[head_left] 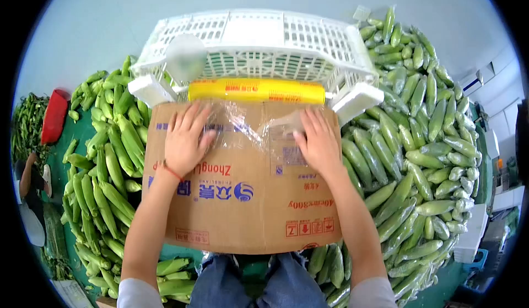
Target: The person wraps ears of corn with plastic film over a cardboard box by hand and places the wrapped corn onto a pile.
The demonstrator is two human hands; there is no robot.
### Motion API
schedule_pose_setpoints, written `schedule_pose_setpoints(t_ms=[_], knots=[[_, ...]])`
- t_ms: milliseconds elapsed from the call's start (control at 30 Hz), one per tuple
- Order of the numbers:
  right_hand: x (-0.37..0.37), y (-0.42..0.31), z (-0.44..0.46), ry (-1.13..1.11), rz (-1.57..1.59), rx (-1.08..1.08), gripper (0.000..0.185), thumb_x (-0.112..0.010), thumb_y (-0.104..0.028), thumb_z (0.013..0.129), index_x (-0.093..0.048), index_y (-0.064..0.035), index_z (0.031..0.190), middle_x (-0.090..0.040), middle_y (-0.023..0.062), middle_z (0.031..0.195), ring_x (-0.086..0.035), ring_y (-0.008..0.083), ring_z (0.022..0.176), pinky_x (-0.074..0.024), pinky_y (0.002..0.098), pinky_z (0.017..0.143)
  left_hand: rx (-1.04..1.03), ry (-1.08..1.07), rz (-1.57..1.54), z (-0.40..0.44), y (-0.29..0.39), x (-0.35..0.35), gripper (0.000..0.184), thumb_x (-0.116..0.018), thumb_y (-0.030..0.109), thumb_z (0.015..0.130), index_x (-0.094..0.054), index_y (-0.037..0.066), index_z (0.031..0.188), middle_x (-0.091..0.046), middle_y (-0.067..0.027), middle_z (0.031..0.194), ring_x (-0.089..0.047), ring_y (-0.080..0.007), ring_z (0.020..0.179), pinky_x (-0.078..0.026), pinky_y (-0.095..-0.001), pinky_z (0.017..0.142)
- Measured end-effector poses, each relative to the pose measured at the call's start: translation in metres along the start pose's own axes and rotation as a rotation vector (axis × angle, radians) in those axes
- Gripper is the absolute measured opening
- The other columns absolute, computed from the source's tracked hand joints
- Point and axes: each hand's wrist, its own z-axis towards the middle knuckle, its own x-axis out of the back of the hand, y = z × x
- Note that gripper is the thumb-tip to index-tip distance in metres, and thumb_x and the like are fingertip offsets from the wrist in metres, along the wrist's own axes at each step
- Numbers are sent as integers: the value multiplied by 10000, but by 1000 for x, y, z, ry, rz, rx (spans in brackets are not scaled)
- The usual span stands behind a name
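Observation:
A flattened brown cardboard box [248, 209] lies in front of me with printing upside down. Behind it, a yellow roll of clear film [256, 90] is held between white end supports. Clear film [239, 129] stretches from the roll over the cardboard's back part. My left hand [188, 140] lies on the film at the left, its fingers apart. At the right, my right hand [319, 142] rests on the film and cardboard, fingers spread. Neither hand holds anything that I can see.
Unwrapped green corn ears [110, 159] are piled at the left, film-wrapped ears [419, 159] at the right. A white plastic crate [253, 30] stands behind the roll. At far left are a red container [54, 116] and part of another person [30, 181].

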Motion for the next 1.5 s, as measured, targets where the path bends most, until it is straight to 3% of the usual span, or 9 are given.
schedule_pose_setpoints(t_ms=[300,667,767,967,1033,1200,1300,1367,1500], knots=[[-18,14,31,-70,-16,-57,516,-442,-394,981,-499,-28,1339,-520,165,1370,-444,317,1308,-300,446,1121,66,-163,47,18,-16,-27,563,-488,380,948,-399,131,1446,-391,-97,1494,-304,-286,1411,-221,-516,1151],[-13,14,29,308,54,52,208,-573,-161,907,-645,-72,1081,-655,95,1086,-588,297,1045,-452,419,919,46,58,-39,1,-18,-30,539,-548,348,927,-449,111,1401,-460,-103,1438,-405,-293,1346,-295,-502,1110],[-13,20,38,124,88,7,197,-580,-166,903,-653,-77,1063,-659,104,1058,-597,307,1004,-461,422,892,30,-11,4,18,-26,-34,572,-592,306,908,-432,92,1414,-457,-131,1437,-415,-312,1335,-309,-484,1102],[7,-9,11,221,229,-83,195,-612,-169,901,-662,-90,1071,-656,121,1057,-591,319,1013,-474,425,878,-25,109,-343,-7,-17,-7,655,-690,300,842,-437,93,1409,-477,-137,1415,-462,-304,1290,-368,-465,1070],[17,-24,-13,186,270,71,198,-637,-140,880,-664,-84,1068,-653,110,1065,-581,323,1025,-475,416,880,-81,-5,-273,-30,-10,8,702,-715,314,814,-427,103,1418,-487,-129,1407,-480,-298,1275,-375,-447,1071],[9,-16,-2,118,291,42,143,-665,-89,844,-650,-56,982,-648,81,1048,-564,311,1014,-468,422,857,31,103,-283,-8,-20,-6,46,-640,88,844,-627,72,885,-636,-98,911,-591,-314,915,-475,-420,800],[1,-18,10,173,290,137,79,-639,-69,865,-618,-42,937,-655,79,977,-572,304,979,-467,406,841,55,169,-450,0,-30,-15,57,-632,65,849,-608,49,897,-631,-133,907,-596,-340,891,-484,-406,772],[23,-22,-7,83,401,4,40,-605,-57,891,-599,-38,925,-657,83,921,-587,285,947,-469,379,821,159,170,-433,-14,-28,-2,92,-613,29,844,-560,47,917,-608,-150,861,-594,-355,826,-482,-422,723],[70,-28,-69,-13,783,-400,44,-558,-76,932,-583,-40,928,-657,89,836,-608,240,858,-466,339,791,-120,152,-396,-59,-21,53,192,-620,-69,767,-526,37,896,-584,-129,802,-581,-328,742,-484,-381,636]])
